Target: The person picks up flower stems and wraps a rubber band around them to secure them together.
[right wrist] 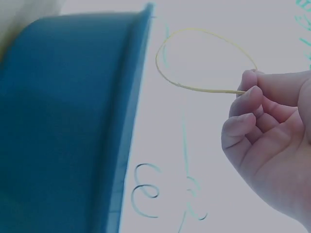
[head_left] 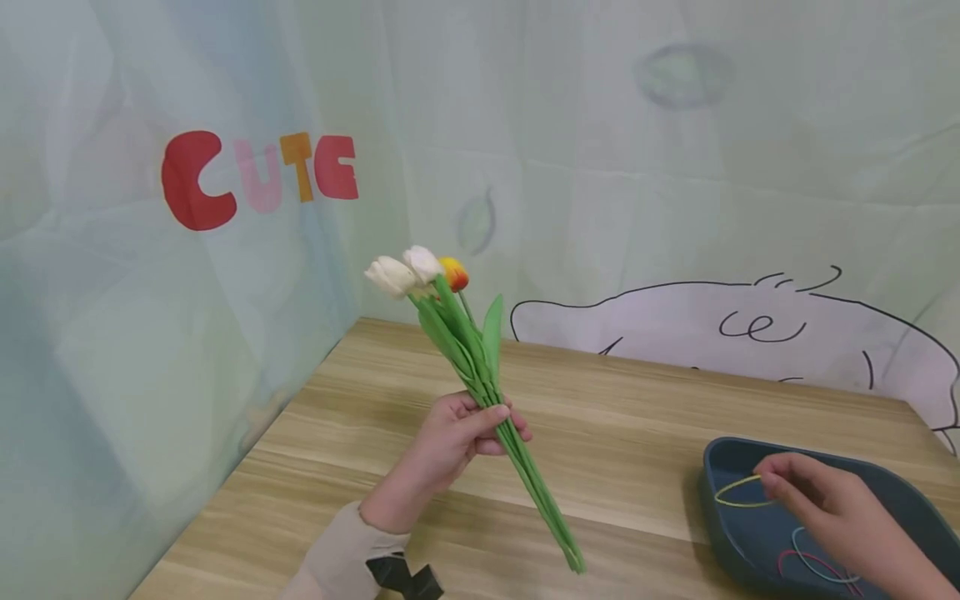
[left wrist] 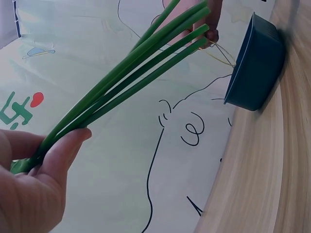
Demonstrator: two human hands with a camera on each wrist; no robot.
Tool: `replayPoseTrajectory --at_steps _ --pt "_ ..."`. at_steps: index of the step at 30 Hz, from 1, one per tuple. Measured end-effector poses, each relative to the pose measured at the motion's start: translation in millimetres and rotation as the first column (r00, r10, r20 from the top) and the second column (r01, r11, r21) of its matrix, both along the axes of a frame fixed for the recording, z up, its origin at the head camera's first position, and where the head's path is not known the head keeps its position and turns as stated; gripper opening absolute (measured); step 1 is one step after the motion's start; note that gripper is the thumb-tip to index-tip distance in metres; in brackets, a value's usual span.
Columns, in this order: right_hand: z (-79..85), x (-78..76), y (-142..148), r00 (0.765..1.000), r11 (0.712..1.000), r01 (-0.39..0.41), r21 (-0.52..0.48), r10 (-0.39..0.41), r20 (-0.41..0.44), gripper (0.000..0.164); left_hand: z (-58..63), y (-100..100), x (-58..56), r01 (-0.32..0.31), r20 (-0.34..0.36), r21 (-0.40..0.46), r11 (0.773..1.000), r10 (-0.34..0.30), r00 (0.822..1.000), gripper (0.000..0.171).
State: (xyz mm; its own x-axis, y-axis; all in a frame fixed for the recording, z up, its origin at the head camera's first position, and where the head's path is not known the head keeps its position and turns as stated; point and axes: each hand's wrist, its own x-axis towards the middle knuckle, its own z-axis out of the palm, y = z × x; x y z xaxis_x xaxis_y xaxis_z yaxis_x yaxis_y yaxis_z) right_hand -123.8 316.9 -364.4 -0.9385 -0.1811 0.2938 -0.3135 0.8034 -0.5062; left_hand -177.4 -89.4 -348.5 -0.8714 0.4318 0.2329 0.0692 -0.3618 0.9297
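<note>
My left hand (head_left: 457, 437) grips a bunch of artificial tulips (head_left: 480, 367) by the green stems, holding it tilted above the table. Two white blooms and one orange-yellow bloom show at the upper end. In the left wrist view several stem ends (left wrist: 160, 53) stick out past the thumb. My right hand (head_left: 832, 508) pinches a yellow rubber band (head_left: 738, 493) between thumb and fingertips, over the dark blue tray. The band hangs as an open loop, seen whole in the right wrist view (right wrist: 194, 89).
The deep blue tray (head_left: 720, 533) sits at the right of the wooden table (head_left: 622, 433). Inside it lie a red rubber band (head_left: 783, 560) and a light blue one (head_left: 798, 546). Printed cloth (head_left: 585, 167) hangs behind and at the left.
</note>
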Motion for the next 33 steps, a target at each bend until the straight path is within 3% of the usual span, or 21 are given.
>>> replayPoseTrajectory --at_steps 6,10,14,17,25,29,33 --pt "12.8 7.9 -15 0.995 0.996 -0.061 -0.057 0.056 -0.084 0.013 1.0 1 0.7 -0.032 0.028 0.017 0.999 0.031 0.999 0.015" --pt "22.9 13.8 -27 0.997 0.997 -0.061 -0.04 0.059 -0.058 0.012 2.3 1 0.9 -0.055 0.029 0.024 0.998 0.054 0.998 0.016" --pt "30.6 20.9 -37 0.987 0.99 -0.131 -0.057 0.125 -0.099 0.02 4.0 1 1.4 -0.084 0.047 0.029 0.996 0.083 0.995 0.015" --pt "34.4 26.0 -45 0.959 0.974 -0.221 -0.055 0.207 -0.193 0.03 5.3 1 1.8 -0.106 0.068 0.029 0.994 0.104 0.992 0.014" --pt "44.4 33.2 -65 0.899 0.927 -0.371 -0.051 0.346 -0.268 0.04 7.0 1 2.2 -0.156 0.13 0.04 0.987 0.15 0.98 0.015" --pt "50.2 32.4 -74 0.838 0.883 -0.469 -0.029 0.434 -0.33 0.044 6.5 1 1.1 -0.174 0.148 0.055 0.983 0.164 0.975 0.016" --pt "58.8 32.7 -84 0.8 0.853 -0.522 -0.004 0.488 -0.348 0.044 6.9 1 0.7 -0.197 0.166 0.063 0.978 0.184 0.969 0.015"
